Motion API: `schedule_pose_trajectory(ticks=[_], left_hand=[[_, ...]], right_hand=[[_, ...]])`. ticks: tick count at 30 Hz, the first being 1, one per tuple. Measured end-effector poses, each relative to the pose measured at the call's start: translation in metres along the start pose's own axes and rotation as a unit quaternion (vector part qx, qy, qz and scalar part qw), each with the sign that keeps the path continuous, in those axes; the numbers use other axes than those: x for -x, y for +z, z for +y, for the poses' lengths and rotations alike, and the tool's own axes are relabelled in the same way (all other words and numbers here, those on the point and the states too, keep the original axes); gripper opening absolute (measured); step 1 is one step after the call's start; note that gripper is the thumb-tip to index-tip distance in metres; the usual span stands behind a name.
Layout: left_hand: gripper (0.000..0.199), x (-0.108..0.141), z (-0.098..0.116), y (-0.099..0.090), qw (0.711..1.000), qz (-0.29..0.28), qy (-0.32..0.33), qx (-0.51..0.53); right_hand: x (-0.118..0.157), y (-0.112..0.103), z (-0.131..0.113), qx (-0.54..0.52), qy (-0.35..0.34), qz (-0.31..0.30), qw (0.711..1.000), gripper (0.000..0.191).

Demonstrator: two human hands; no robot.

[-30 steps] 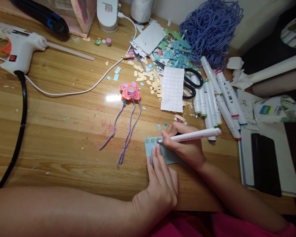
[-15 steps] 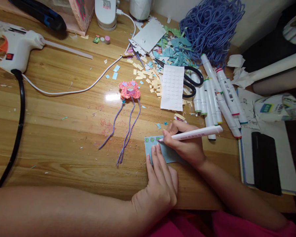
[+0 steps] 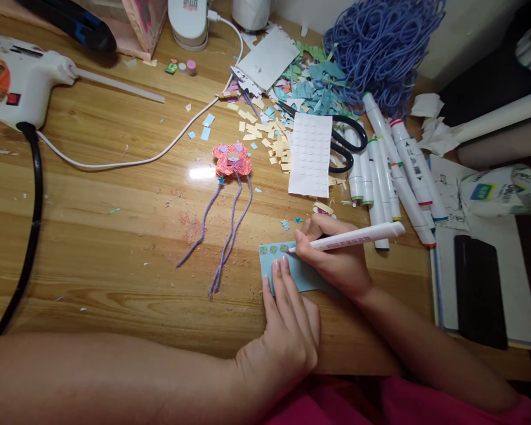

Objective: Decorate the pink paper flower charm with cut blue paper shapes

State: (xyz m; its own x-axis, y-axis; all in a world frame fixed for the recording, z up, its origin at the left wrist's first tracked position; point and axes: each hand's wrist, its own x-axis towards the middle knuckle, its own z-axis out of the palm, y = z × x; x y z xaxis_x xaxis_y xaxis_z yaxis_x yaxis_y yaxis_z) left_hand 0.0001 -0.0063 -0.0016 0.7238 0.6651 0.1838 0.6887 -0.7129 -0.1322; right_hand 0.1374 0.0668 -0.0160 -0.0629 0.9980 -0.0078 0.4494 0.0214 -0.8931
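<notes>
A light blue paper strip (image 3: 304, 276) lies on the wooden table, with a row of small green clover-like figures along its upper left edge. My left hand (image 3: 287, 330) rests on the strip's lower part, fingers stretched out and pressing it flat. In my right hand (image 3: 340, 260) is a white marker pen (image 3: 354, 237), gripped between thumb and fingers. Its pink tip is at the third green figure; whether it touches the paper I cannot tell. Left of the strip lies a pink flower-shaped ornament (image 3: 232, 159) with purple cords trailing from it.
A glue gun (image 3: 35, 82) and its black cable lie on the left. Behind my hands are black-handled scissors (image 3: 351, 141), a sheet of foam dots (image 3: 310, 154), paper scraps, blue yarn (image 3: 380, 53) and several markers (image 3: 409, 162). A black phone-like slab (image 3: 481, 292) lies at right.
The marker tip and my right hand have shifted slightly to the right, uncovering more of the third green figure. My left hand stays in place on the paper.
</notes>
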Motion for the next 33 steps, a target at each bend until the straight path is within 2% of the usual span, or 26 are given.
schedule_pose_trajectory(ticks=[4,9,14,16,18,22,24,27,30,33], left_hand=[[0.025,0.0,0.0,0.0,1.0,0.0,-0.008,0.0],[0.026,0.001,-0.002,0.002,0.999,0.015,0.013,-0.037],[0.028,-0.002,-0.006,-0.001,0.998,0.022,0.038,-0.051],[0.027,-0.004,-0.014,-0.007,1.0,0.015,0.018,-0.011],[0.023,-0.005,-0.027,-0.017,0.996,0.015,-0.025,0.081],[0.038,0.001,-0.045,-0.03,0.953,0.017,-0.101,0.286],[0.047,0.007,-0.041,-0.027,0.933,0.033,-0.131,0.332],[0.055,0.017,-0.024,-0.011,0.904,0.08,-0.18,0.379],[0.055,0.023,-0.018,0.002,0.89,0.071,-0.174,0.416],[0.036,0.025,-0.028,0.001,0.891,-0.006,-0.127,0.435]], right_hand=[[-0.001,0.0,0.0,-0.013,-0.002,0.01,1.0,0.035],[-0.007,-0.002,-0.003,-0.081,-0.002,0.048,0.996,0.035],[-0.01,-0.004,0.0,-0.153,0.03,0.069,0.985,0.035],[-0.008,-0.004,0.0,-0.164,0.019,0.087,0.982,0.033],[-0.002,-0.005,-0.005,-0.198,-0.036,0.099,0.975,0.032],[0.019,-0.002,-0.024,-0.246,-0.175,0.061,0.951,0.034],[0.029,0.002,-0.032,-0.223,-0.209,0.05,0.951,0.031],[0.038,0.006,-0.037,-0.168,-0.243,0.041,0.954,0.029],[0.039,0.006,-0.038,-0.148,-0.264,0.059,0.951,0.031],[0.039,0.007,-0.033,-0.149,-0.262,0.115,0.946,0.031]])
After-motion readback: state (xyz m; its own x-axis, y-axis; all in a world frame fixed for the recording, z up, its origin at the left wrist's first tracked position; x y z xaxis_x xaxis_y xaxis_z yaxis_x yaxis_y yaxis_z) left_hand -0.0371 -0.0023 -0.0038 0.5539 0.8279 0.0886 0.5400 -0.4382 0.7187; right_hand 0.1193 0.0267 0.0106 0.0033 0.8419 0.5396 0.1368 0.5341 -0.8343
